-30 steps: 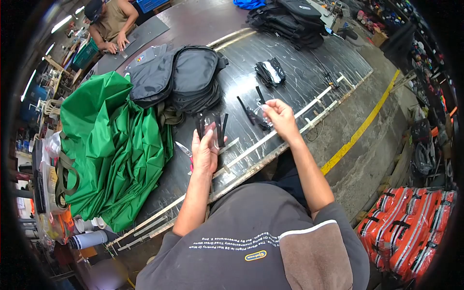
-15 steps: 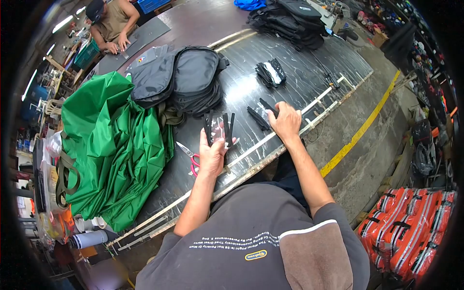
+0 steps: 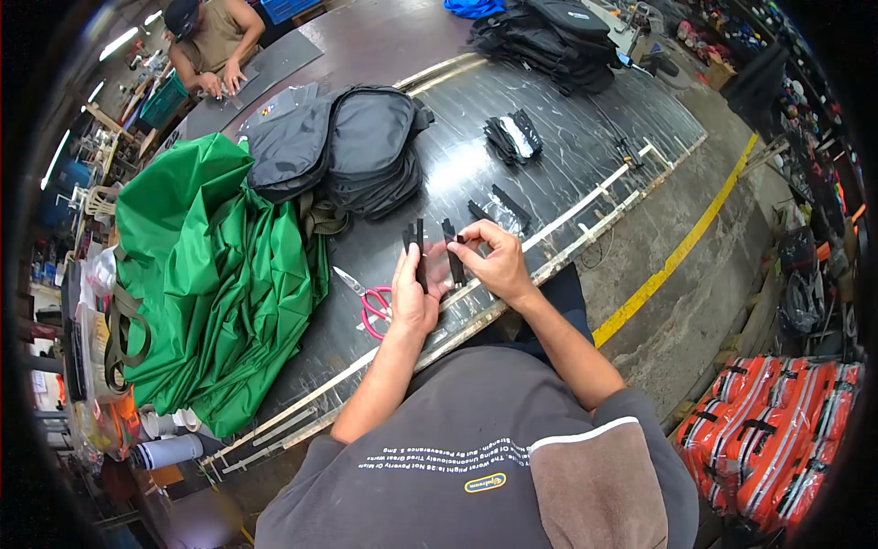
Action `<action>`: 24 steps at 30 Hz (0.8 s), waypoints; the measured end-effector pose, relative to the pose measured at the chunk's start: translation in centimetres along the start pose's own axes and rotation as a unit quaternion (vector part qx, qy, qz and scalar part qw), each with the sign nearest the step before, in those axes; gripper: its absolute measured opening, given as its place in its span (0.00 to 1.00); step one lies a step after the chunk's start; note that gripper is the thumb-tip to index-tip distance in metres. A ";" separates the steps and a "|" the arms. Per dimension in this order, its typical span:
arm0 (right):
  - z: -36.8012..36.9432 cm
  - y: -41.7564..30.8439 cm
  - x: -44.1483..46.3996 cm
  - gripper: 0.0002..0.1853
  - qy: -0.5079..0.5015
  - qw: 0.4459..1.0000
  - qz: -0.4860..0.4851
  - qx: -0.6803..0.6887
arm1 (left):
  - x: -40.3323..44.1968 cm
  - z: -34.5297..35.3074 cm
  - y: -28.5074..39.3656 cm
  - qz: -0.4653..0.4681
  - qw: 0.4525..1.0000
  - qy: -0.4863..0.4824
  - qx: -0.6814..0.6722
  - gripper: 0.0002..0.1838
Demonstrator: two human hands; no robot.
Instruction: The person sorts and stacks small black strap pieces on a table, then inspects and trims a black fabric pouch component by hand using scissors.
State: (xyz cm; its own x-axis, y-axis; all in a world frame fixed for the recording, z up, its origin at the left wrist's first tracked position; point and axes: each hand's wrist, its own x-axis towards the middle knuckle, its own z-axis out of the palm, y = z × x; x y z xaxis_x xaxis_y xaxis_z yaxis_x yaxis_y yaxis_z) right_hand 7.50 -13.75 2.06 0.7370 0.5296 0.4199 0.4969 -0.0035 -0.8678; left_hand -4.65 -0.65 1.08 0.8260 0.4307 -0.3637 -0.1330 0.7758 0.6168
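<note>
My left hand is closed around clear plastic pieces with black strips along their edges, held upright above the near table edge. On the right side of these pieces, my right hand pinches a black strip between thumb and fingers. Just beyond that hand, a similar black-edged clear piece lies flat on the table. Farther back rests a small stack of the same kind of pieces. Scissors with pinkish-red handles lie left of my left hand, touching nothing I can make out besides the table.
Green fabric is heaped at the left, beside stacked black bags. More black bags sit at the back of the dark table. A person works at the far left. Orange bags in plastic are at the lower right.
My right hand has left the piece on the table and moved left to the pieces in my left hand, gripping a black strip. The held pieces have turned more edge-on.
</note>
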 end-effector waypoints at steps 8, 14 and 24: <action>-3.6 -0.1 1.4 0.06 -0.016 0.961 0.079 0.264 | 1.2 -3.0 0.1 -0.042 0.997 0.057 -0.038 0.13; -7.0 6.2 5.7 0.14 -0.022 0.978 0.158 -0.135 | 0.5 -1.8 1.5 -0.005 0.999 0.040 -0.008 0.08; -2.0 -1.2 0.4 0.10 -0.036 0.998 0.009 -0.047 | -0.2 -0.1 0.8 0.023 0.999 -0.022 0.007 0.07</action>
State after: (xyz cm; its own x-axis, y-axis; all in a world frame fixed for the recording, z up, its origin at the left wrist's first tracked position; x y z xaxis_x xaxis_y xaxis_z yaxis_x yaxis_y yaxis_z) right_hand 8.15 -15.23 3.85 0.7133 0.5876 0.3821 0.5274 -0.0910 -0.8447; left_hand -4.98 -0.05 1.61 0.8427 0.4448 -0.3035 -0.1637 0.7486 0.6425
